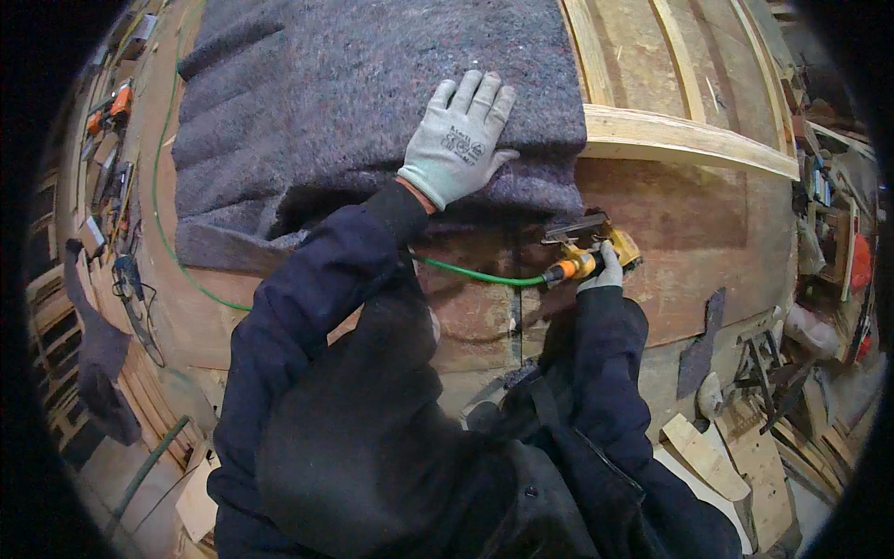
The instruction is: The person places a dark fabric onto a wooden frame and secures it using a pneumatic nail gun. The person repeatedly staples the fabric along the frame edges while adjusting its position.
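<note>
My gloved left hand point(458, 140) lies flat with fingers stretched on a grey-purple felt sheet point(363, 93), near its front right edge. The felt drapes over a wooden slat frame point(684, 140) and bulges in folds on the left. To the right, my gloved right hand point(607, 268) is wrapped round a yellow and black pneumatic stapler point(619, 245), held low beside the felt's near right corner. A green air hose point(480, 274) runs from the orange fitting at the tool's rear toward the left and passes behind my left arm.
Under the frame is a brown wooden tabletop point(689, 233). A narrow felt strip point(700, 345) hangs at its front right edge. Wood offcuts point(706, 456) lie at the lower right. Hand tools point(121, 200) and an orange tool point(121, 101) lie along the left side.
</note>
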Demonstrator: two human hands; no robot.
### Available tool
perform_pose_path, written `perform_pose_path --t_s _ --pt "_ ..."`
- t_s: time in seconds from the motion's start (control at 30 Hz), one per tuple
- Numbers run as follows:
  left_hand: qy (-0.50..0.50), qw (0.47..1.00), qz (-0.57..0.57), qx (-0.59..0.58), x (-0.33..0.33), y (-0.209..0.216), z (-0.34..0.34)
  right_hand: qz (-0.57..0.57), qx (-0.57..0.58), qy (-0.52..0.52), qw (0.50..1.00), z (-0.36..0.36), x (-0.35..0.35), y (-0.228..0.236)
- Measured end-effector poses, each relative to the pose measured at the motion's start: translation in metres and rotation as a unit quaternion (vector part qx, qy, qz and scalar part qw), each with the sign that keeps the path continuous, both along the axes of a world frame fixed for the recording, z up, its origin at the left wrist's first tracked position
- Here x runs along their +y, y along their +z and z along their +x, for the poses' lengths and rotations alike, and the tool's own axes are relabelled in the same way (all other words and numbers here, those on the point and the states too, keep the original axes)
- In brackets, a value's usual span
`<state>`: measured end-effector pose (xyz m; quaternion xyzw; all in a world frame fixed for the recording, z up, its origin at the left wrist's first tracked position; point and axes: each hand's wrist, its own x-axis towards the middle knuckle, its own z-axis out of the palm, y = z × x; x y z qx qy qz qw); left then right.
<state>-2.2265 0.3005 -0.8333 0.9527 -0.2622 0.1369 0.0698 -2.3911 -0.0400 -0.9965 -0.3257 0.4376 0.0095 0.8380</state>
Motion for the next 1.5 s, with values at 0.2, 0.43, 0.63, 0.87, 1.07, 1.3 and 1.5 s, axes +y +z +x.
perform_pose_path --t_s 0.2,0.43,0.63,0.87,1.07,1.3,1.5 --pt "0.002 1.000 -0.014 -0.003 0.003 -0.002 -0.002 -0.137 -0.008 0.100 0.985 0.025 -0.006 0.104" --pt "0.004 1.000 -0.025 0.002 0.003 -0.005 -0.002 -0.286 -0.093 0.363 0.882 0.075 0.053 0.261" --pt "0.013 0.999 -0.028 0.017 0.004 -0.007 -0.004 -0.397 -0.073 0.507 0.761 0.123 0.097 0.262" --pt "0.032 0.995 -0.092 0.007 0.016 -0.014 -0.019 -0.428 -0.064 0.540 0.722 0.132 0.123 0.274" --pt "0.144 0.981 -0.129 -0.013 0.067 -0.024 -0.060 -0.435 -0.085 0.585 0.679 0.130 0.152 0.266" --pt "0.282 0.955 -0.091 -0.016 0.118 -0.026 -0.087 -0.398 -0.103 0.616 0.672 0.131 0.189 0.269" --pt "0.369 0.918 -0.147 0.013 0.152 -0.037 -0.106 -0.379 -0.124 0.651 0.645 0.135 0.225 0.272"
